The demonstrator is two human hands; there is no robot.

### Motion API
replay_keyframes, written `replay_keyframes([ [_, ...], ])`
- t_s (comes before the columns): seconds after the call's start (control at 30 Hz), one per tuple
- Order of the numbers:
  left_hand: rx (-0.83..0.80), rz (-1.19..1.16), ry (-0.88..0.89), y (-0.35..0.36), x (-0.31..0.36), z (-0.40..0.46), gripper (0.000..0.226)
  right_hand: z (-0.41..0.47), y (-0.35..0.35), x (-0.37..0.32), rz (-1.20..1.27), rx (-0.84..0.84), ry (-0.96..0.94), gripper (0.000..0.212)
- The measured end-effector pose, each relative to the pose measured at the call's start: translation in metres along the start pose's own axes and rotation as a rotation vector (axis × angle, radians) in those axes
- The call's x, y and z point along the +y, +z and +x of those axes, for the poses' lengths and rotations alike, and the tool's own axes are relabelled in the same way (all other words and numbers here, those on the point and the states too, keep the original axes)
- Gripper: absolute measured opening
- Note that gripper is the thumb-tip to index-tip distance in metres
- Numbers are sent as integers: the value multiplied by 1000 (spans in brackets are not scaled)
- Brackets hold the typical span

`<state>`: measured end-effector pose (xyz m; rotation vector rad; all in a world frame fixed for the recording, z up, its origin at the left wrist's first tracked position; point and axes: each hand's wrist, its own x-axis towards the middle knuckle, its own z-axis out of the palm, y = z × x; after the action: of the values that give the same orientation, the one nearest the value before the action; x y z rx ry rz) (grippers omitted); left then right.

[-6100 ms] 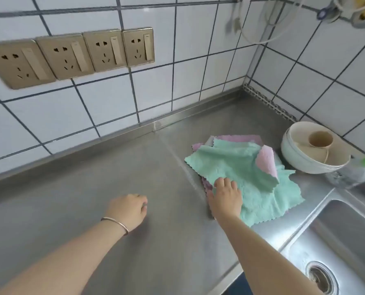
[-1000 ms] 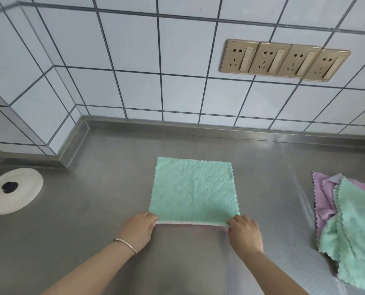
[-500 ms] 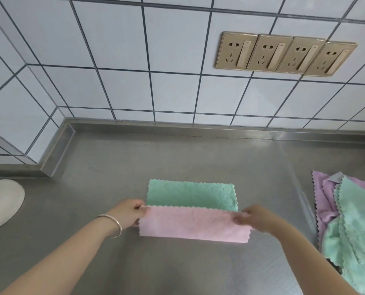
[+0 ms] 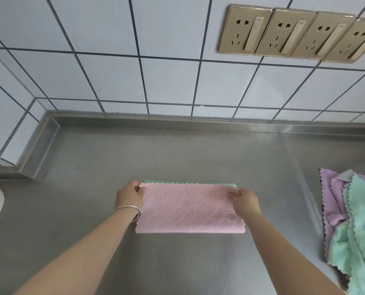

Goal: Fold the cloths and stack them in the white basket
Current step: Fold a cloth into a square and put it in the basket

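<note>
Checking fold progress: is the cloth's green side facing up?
No, the cloth is folded pink side up, with only a green edge showing.

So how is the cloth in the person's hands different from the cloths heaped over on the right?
The pink cloth lies flat, folded in half into a neat rectangle; the heap of cloths is loose and rumpled. The left hand and right hand pinch the pink cloth's far corners; nothing touches the heap. The folded cloth shows mostly pink, the heap purple and green. Both have wavy edges and lie on the steel counter.

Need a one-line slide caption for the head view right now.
Both hands, left hand and right hand, pinch the far corners of the half-folded cloth on the steel counter.
</note>
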<state>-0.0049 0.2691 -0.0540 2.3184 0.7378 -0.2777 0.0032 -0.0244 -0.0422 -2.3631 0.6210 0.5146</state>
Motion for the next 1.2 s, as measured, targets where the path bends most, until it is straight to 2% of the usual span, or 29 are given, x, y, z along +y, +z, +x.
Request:
replay_keyframes([
  [0.23, 10, 46, -10, 7, 3, 11, 20, 12, 6, 0, 24, 21, 71, 25],
  [0.43, -9, 130, -44, 8, 8, 19, 23, 17, 7, -3, 32, 49, 131, 12],
  [0.53, -26, 197, -41, 9, 10, 21, 26, 14, 7, -5, 40, 92, 154, 30],
  [0.6, -20, 238, -34, 8, 10, 19, 29, 10, 7, -4, 29, 124, 164, 32],
  [0.7, 94, 233, -65, 8, 9, 11, 31, 2, 7, 2, -19, 153, 160, 39],
  [0.77, 232, 246, 38, 12, 6, 1, 35, -4, 10, 9, -42, 184, 138, 41],
  [0.83, 286, 363, 298, 22, 4, -13, 37, -13, 14, 17, -72, 193, 140, 41],
  [0.9, 191, 465, 554, 36, 6, -29, 38, -22, 18, 25, -92, 169, 164, 40],
  [0.97, 24, 579, 712, 52, 9, -45, 45, -32, 22, 32, -98, 163, 194, 44],
  [1.1, -184, 789, 787, 75, 4, -63, 54, -43, 25, 39, -182, 149, 243, 50],
  [1.2, -274, 804, 742, 78, 1, -65, 59, -46, 24, 35, -331, 135, 241, 52],
])
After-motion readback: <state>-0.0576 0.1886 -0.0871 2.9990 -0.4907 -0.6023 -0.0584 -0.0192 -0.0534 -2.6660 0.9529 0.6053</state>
